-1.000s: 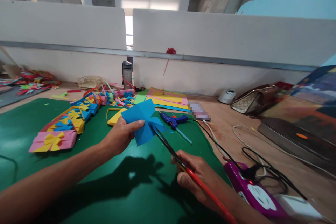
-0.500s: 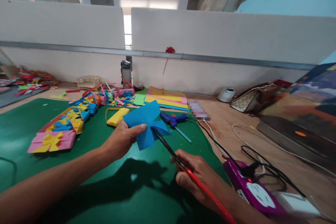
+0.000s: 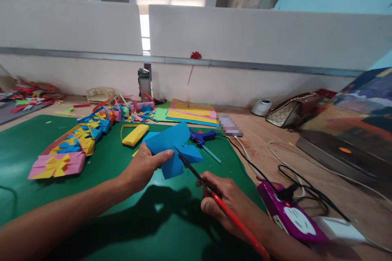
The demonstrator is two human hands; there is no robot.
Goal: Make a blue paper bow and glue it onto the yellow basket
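A sheet of blue paper (image 3: 171,138), cut into flaring petal-like flaps, is pinched at its left side between the thumb and fingers of my left hand (image 3: 145,165). My right hand (image 3: 222,195) grips a pair of scissors (image 3: 211,191) with long red handles. Their dark blades reach up-left onto the paper near its centre, close to a slit. Both hands are raised above the green mat (image 3: 116,216), where their shadows fall. Just behind the paper lies a blue glue gun (image 3: 200,136) with a clear stick, and a small yellow paper bag (image 3: 135,134) stands to the left.
Decorated paper bags, the nearest a pink one (image 3: 58,165), line the left. Coloured sheets (image 3: 191,112), paper scraps and a grey bottle (image 3: 143,85) stand along the back. A purple power strip (image 3: 294,216), cables, a phone (image 3: 229,125) and a handbag (image 3: 290,112) are at the right.
The blue paper has tilted in my left hand, its top flap swinging right and flattening. The scissor tips now lie higher on the paper. The whole view has shifted slightly.
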